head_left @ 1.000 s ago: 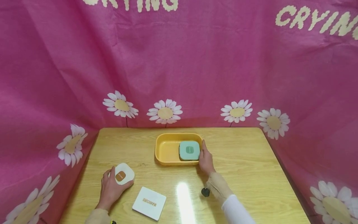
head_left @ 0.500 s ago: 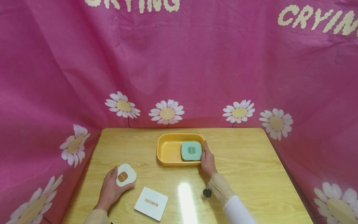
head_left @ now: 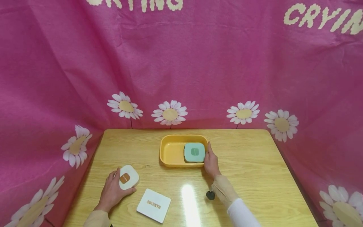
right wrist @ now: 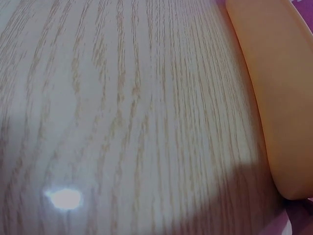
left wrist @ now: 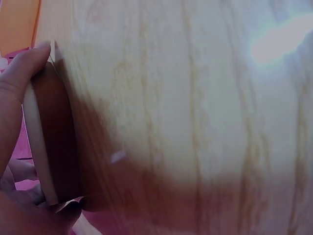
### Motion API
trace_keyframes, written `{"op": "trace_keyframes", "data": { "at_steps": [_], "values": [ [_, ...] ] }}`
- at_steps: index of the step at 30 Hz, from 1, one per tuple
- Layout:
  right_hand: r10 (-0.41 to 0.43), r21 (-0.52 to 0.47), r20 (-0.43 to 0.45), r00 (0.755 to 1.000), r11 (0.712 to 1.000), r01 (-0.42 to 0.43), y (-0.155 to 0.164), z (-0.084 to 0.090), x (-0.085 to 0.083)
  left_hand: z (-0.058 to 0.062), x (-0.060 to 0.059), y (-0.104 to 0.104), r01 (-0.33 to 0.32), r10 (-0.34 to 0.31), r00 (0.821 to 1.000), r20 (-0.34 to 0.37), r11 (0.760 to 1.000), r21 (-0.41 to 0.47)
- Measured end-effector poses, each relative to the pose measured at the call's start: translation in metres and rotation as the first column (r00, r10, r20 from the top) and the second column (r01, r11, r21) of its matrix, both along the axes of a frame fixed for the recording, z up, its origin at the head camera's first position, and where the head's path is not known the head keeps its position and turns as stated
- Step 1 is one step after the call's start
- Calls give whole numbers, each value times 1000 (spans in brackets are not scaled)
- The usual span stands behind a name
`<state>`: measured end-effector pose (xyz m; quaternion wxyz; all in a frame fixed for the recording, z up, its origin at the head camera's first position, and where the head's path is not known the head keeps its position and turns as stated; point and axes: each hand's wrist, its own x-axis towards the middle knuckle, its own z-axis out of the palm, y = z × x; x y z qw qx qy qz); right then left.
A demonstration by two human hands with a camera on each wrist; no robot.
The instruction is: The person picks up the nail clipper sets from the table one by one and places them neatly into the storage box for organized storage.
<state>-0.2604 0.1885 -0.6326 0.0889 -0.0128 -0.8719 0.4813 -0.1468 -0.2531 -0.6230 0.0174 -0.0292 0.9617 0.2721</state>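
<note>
My left hand (head_left: pixel 111 192) grips a rounded square box with a white top and a brown label (head_left: pixel 124 178) on the table's left side. In the left wrist view the box (left wrist: pixel 54 132) shows a dark brown side, with thumb and fingers at opposite ends. My right hand (head_left: pixel 211 163) lies against the right end of a yellow tray (head_left: pixel 172 165), its fingers fairly straight along the wall. Inside the tray's right half sits a mint green box (head_left: pixel 194 152). The right wrist view catches the tray's outer wall (right wrist: pixel 274 88) but not my right hand's fingers.
A flat white square marked MANICURE (head_left: pixel 153 206) lies on the wooden table (head_left: pixel 249 176), right of my left hand. Pink cloth (head_left: pixel 198 69) with printed daisies hangs behind the table and at both sides. A bright light reflection crosses the tabletop.
The head view has shifted slightly, so everything appears a little further right. Both hands, the boxes and the tray keep their places.
</note>
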Motion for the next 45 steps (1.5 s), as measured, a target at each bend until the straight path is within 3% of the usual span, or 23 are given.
{"op": "trace_keyframes", "data": {
  "at_steps": [13,25,33,45],
  "values": [
    [8,-17,27,1000,1000,-8,3,2,0,-1,-1,5,2,-6,997,-79,999,-50],
    [-2,-43,5,1000,999,2,3,-2,1,-4,-4,1,4,-9,996,-94,998,-56],
    [18,-60,47,999,998,-15,0,3,4,3,-9,3,16,-20,997,-69,999,-52],
    [10,-27,5,1000,1000,-10,1,2,1,25,-22,16,42,-44,991,-130,999,-19]
  ]
}}
